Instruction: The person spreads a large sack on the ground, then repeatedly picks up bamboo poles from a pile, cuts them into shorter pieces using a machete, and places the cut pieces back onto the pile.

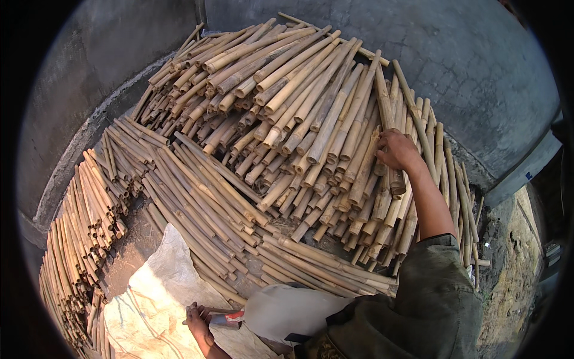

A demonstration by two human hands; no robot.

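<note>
A big heap of cut bamboo poles (pixel 299 113) fills the middle of the view, stacked in crossing layers. My right hand (pixel 397 149) reaches up onto the right side of the heap and is closed around one thick bamboo pole (pixel 388 131) that lies lengthwise among the others. My left hand (pixel 198 318) is low at the bottom left, resting on a pale sack (pixel 155 299) and gripping a tool with a red handle and a grey metal blade (pixel 227 320). My right sleeve is dark olive.
Thinner bamboo sticks (pixel 84 227) lie in rows along the left, against a grey concrete wall (pixel 107 54). More grey concrete wall (pixel 478 66) stands behind the heap. Bare earth and stones (pixel 514 263) show at the right. A white bag (pixel 287 308) sits by my body.
</note>
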